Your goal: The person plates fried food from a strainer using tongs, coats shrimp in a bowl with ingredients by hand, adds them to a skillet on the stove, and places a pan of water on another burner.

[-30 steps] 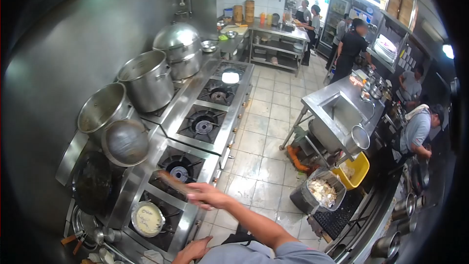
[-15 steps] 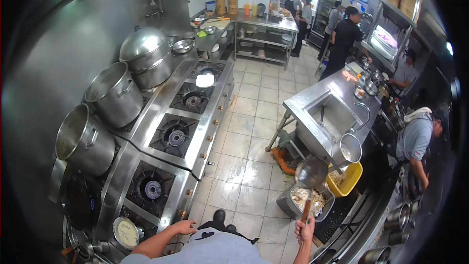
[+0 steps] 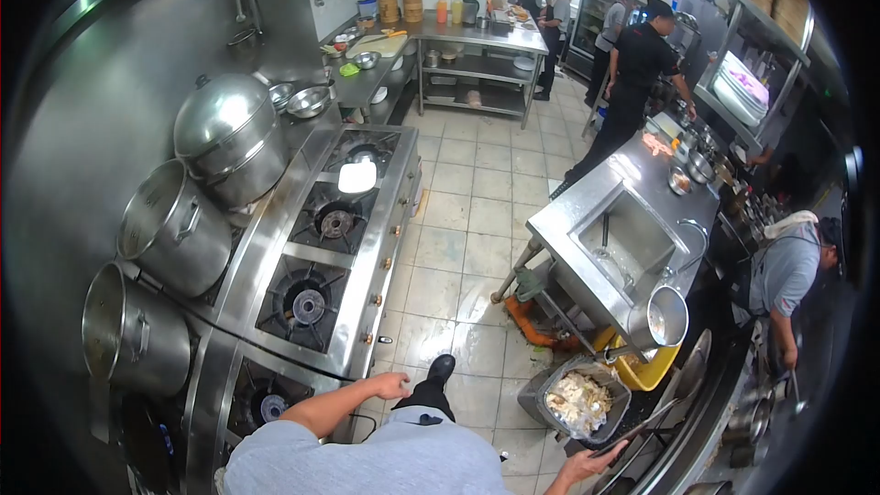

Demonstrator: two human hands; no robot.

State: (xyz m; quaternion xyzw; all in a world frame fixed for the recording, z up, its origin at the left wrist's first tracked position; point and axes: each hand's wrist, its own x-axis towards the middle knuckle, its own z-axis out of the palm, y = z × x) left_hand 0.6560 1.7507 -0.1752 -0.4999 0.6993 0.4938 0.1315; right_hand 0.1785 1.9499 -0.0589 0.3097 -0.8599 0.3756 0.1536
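1. Beside the steel stove [image 3: 359,289], near its front edge, the left hand [image 3: 392,386] hangs with fingers loosely bent and nothing visible in it.
2. At the lower right, the right hand [image 3: 591,465] is closed around the long handle [image 3: 647,420] of a pan.
3. Right of the grey bin [image 3: 533,398], near the yellow tub [image 3: 662,374], the pan [image 3: 694,365] shows almost edge-on, slightly blurred.
4. Pale scraps [image 3: 579,401] fill the bin, below the sink [image 3: 626,243].
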